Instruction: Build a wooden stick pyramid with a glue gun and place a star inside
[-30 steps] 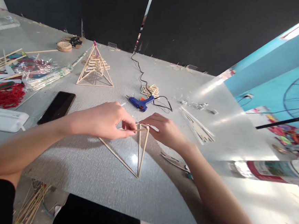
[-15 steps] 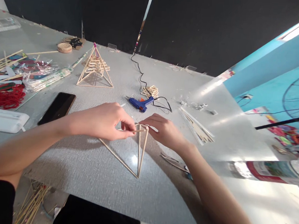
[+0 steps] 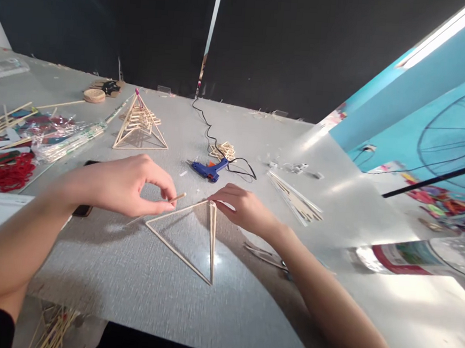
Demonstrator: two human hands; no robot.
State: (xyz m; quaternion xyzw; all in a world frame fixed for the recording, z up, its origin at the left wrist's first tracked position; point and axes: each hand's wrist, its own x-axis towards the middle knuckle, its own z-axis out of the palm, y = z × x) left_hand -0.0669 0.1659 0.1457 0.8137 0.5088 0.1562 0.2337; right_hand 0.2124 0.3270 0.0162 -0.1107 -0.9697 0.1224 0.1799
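A triangular frame of thin wooden sticks (image 3: 178, 250) stands on the grey table in front of me, with one more stick running close beside its right side. My right hand (image 3: 240, 209) pinches the frame's upper right corner between thumb and fingers. To the left of that corner, my left hand (image 3: 140, 188) pinches a loose wooden stick (image 3: 179, 197), whose end pokes out past the fingertips; it is apart from the corner. A blue glue gun (image 3: 208, 169) lies on its side just beyond both hands, its black cord trailing to the back.
Behind stands a stick pyramid (image 3: 139, 126); small stick pieces (image 3: 222, 150) lie by the glue gun. A phone (image 3: 82, 210) is partly under my left wrist. Pliers (image 3: 264, 256) lie beneath my right forearm, loose sticks (image 3: 295, 197) farther right. Red cord (image 3: 3, 169) and packets are left.
My left hand has drawn back to the left from the frame's corner, carrying the loose stick. My right hand keeps its pinch on the corner. The view has tilted slightly.
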